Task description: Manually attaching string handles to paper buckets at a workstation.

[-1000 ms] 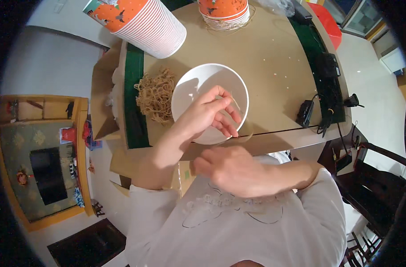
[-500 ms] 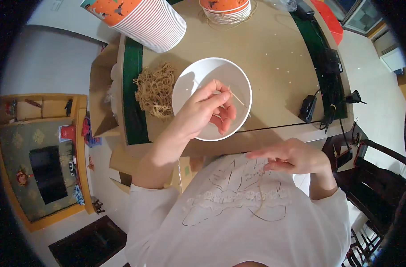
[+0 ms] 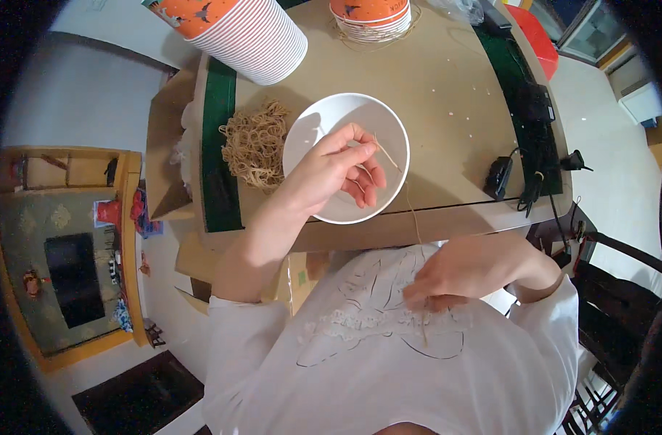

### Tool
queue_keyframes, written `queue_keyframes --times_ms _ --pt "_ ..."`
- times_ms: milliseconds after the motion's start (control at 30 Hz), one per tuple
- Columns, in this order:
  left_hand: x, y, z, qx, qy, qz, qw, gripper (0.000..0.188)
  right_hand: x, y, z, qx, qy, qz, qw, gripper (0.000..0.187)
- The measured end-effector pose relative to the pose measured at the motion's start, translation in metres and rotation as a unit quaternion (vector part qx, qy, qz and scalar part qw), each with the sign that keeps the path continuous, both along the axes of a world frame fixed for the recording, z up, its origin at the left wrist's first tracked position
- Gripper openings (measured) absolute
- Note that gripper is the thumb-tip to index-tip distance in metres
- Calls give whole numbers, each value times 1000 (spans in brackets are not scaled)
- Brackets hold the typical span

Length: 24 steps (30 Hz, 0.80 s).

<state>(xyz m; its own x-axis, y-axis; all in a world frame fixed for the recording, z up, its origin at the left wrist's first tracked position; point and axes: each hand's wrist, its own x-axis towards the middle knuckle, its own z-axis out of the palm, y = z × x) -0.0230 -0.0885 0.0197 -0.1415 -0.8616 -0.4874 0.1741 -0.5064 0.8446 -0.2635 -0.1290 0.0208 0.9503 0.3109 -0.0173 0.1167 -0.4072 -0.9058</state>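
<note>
My left hand point(image 3: 342, 170) hovers over a white bowl point(image 3: 386, 119), thumb and forefinger pinched on a thin tan string point(image 3: 387, 152); its other fingers are loosely curled. The string runs over the bowl's rim and the table edge down to my right hand point(image 3: 479, 270). That hand is in front of my shirt, slightly blurred, with its fingers closed around the string, whose tail shows below them. Beside the bowl on the left lies a tangled heap of tan string loops point(image 3: 255, 145). My left hand hides part of the bowl's inside.
A tall stack of orange-and-white striped paper cups point(image 3: 267, 43) lies tilted at the back left. A shorter cup stack point(image 3: 371, 22) stands at the back, string around its base. Black adapters and cables point(image 3: 535, 156) line the right edge. An open cardboard box point(image 3: 170, 152) is left of the table.
My right hand has moved down and closed from loosely spread fingers around the string. The string now stretches from the bowl to it. My left hand stays nearly in place.
</note>
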Motion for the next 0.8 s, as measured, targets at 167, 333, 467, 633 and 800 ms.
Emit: queue_keyframes --times_ms 167,333,467,633,800 --pt "0 2 1 2 -17 13 1000 14 12 -5 26 1 -45 0 999 11" --pt "1 -9 3 24 -18 -18 999 19 62 2 73 -44 -166 -58 983 13" --pt "5 -12 -14 42 11 -2 999 13 127 6 77 56 -223 -158 960 25" --pt "11 -3 -16 -31 27 -23 999 16 122 -42 80 -79 -382 -203 898 29" --pt "2 -2 -6 -51 -22 16 998 12 71 -78 23 -154 -110 -405 895 16"
